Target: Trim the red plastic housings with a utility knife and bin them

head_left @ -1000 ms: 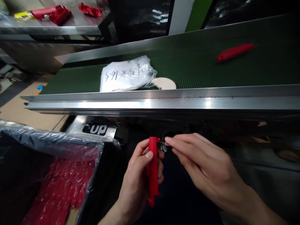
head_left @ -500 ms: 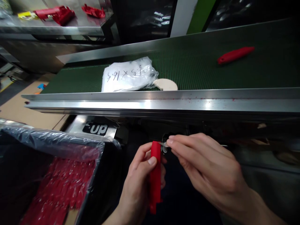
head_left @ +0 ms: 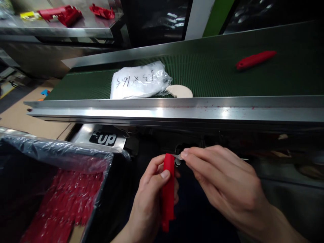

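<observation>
My left hand [head_left: 149,199] is closed around a long red plastic handle [head_left: 168,192], held upright below the conveyor's metal rail. My right hand [head_left: 222,179] pinches a small thin metal piece [head_left: 177,157] against the top end of that handle. The metal piece is tiny and partly hidden by my fingertips. Both hands hover over a dark space in front of the conveyor.
A green conveyor belt [head_left: 215,74] carries a clear plastic bag with handwriting [head_left: 138,81], a pale round disc [head_left: 180,91] and one red handle [head_left: 255,59]. A plastic-lined bin of several red handles [head_left: 60,206] sits lower left. Red parts [head_left: 63,14] lie on a steel shelf.
The red handle and my left hand have sunk slightly lower and tilted a little. My right hand stays pinched at the handle's top end.
</observation>
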The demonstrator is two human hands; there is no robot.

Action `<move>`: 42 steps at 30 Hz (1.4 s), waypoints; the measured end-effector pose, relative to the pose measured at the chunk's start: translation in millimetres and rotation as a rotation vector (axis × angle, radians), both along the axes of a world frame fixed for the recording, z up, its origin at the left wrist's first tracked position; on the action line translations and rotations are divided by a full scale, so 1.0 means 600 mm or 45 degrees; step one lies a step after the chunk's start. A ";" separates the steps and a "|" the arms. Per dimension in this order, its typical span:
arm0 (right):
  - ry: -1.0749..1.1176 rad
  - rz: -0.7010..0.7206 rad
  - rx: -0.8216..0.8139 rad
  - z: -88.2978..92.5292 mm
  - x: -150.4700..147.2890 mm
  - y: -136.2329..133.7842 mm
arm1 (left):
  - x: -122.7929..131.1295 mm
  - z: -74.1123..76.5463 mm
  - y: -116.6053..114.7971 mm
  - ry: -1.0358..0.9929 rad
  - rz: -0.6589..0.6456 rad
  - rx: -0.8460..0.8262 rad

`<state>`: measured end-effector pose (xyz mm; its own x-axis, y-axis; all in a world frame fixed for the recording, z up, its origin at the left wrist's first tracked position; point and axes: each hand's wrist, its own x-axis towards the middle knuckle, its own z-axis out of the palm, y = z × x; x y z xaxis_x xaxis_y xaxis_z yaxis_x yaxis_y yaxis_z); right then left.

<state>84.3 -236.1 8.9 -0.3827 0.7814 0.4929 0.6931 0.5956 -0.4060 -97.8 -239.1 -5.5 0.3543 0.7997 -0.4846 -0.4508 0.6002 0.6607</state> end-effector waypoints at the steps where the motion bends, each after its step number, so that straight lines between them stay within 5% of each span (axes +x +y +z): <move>1: -0.004 0.004 -0.003 -0.001 0.001 -0.001 | 0.000 -0.001 0.001 -0.003 0.006 -0.012; 32: 0.024 0.043 -0.026 -0.020 -0.035 -0.065 | 0.002 0.012 0.045 -0.035 0.072 -0.008; 42: 0.011 0.099 -0.092 -0.001 -0.028 -0.067 | 0.000 0.009 0.060 -0.140 0.125 0.008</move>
<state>67.2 -276.1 8.5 -0.4392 0.7833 0.4399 0.6424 0.6162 -0.4557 -97.5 -203.3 0.0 0.3249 0.8361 -0.4420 -0.5770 0.5455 0.6078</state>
